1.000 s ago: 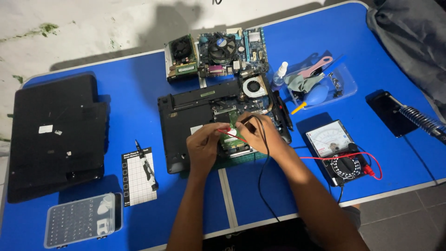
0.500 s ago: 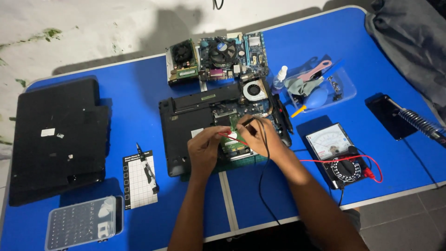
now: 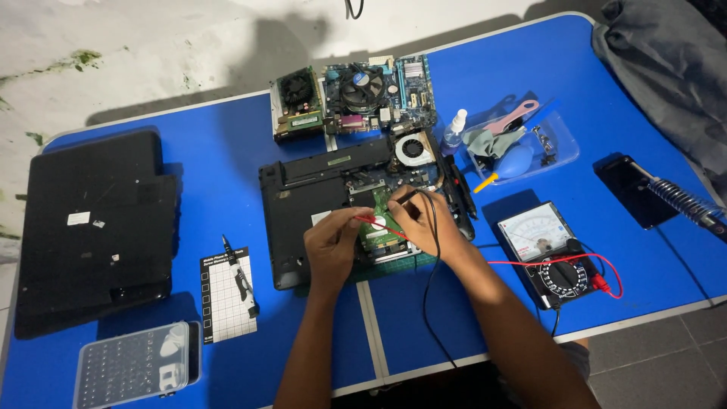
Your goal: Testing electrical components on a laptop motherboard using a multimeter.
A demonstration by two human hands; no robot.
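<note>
Left hand (image 3: 333, 241) fingers stayed pinched on the red probe (image 3: 376, 223), right hand (image 3: 421, 220) fingers still closed on the black probe (image 3: 405, 198), both tips kept over the opened laptop (image 3: 333, 204) on the desk (image 3: 227, 167), barely shifted

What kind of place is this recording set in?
Probably an informal electronics repair bench: a blue table carrying an opened laptop, a bare motherboard, an analog multimeter and a soldering iron.

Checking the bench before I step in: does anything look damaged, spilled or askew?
Nothing spilled or broken. The laptop lies opened, its boards bare, while left hand and right hand hold probes on it.
</note>
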